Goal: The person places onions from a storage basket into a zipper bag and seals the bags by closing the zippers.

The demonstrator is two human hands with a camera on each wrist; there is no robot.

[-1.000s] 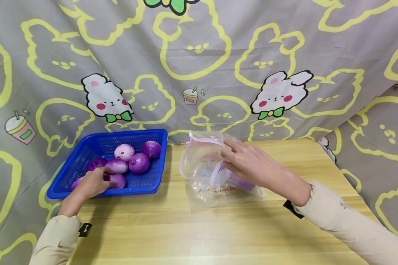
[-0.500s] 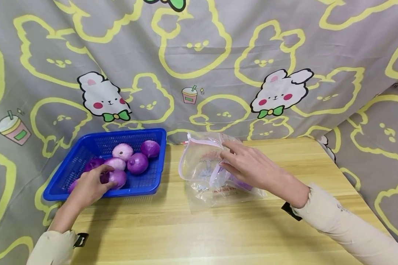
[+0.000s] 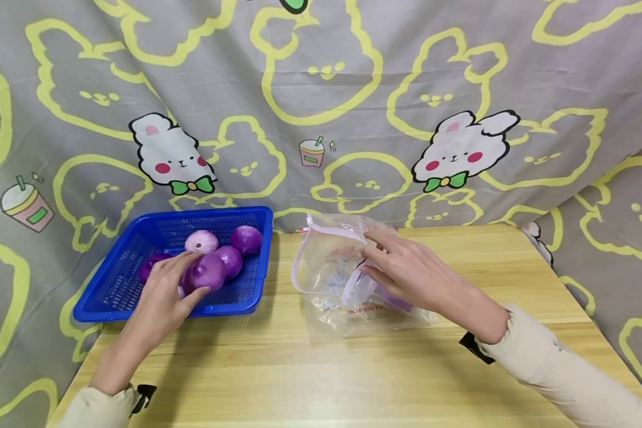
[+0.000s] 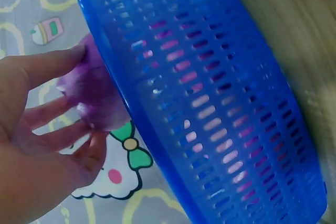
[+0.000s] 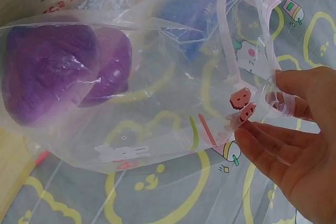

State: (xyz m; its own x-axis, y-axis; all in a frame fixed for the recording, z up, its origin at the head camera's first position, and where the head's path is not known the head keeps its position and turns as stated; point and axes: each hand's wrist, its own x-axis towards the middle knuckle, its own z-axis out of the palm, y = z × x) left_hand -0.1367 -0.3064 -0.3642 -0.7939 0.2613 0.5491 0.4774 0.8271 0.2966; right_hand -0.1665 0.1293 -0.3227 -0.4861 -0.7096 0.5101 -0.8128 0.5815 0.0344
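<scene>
My left hand grips a purple onion between thumb and fingers, lifted just above the near side of a blue plastic basket. In the left wrist view, the held onion shows past the basket's rim. Several other purple onions lie in the basket, partly hidden by the hand. My right hand pinches the edge of a clear zip bag with a pale purple seal, holding its mouth open towards the basket. Inside the bag, two purple onions show in the right wrist view.
The basket and bag stand on a light wooden table. Right behind the table hangs a grey curtain with yellow outlines and cartoon rabbits. The table's right edge slants beside more curtain.
My left hand has taken hold of an onion among the others and raised it up and to the right. My right hand keeps its hold on the bag.
</scene>
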